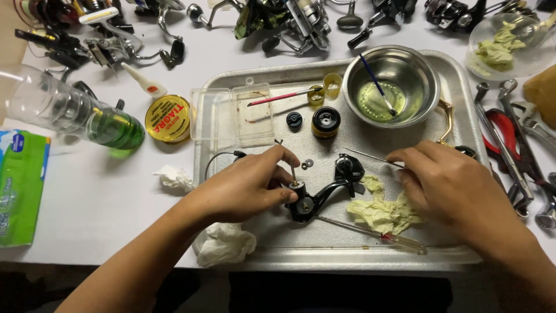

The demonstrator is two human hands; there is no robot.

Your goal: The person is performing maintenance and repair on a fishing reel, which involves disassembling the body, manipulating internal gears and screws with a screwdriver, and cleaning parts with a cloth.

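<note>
Bench (87, 203): white top, crowded along the far edge with fishing reels (289, 23).
Tray (278, 252): large metal tray at centre, lined with a pale cloth; most of the work lies in it.
Bowl (391, 84): steel bowl at the tray's far right, holding greenish liquid and a blue-handled brush (376, 84).
Bottle (69, 113): clear plastic bottle with green liquid, lying left of the tray.
Clear box (231, 113): open plastic case at the tray's far left corner.
Left hand (246, 185): fingers closed around the top of the reel body, thumb and forefinger pinching near its upright shaft.
Right hand (454, 185): fingers curled together on a thin metal rod (370, 157) whose tip points at the reel body.
Reel body (324, 191): black, stripped, mid-tray between the hands.
Yellow rag (382, 211): crumpled just right of the reel body, partly under the right hand.
Screwdriver (370, 232): clear handle, lying near the tray's front edge.
Spool (325, 122): black and gold, beyond the reel body.
Washers (307, 164): tiny, just beside the left fingertips.
</note>
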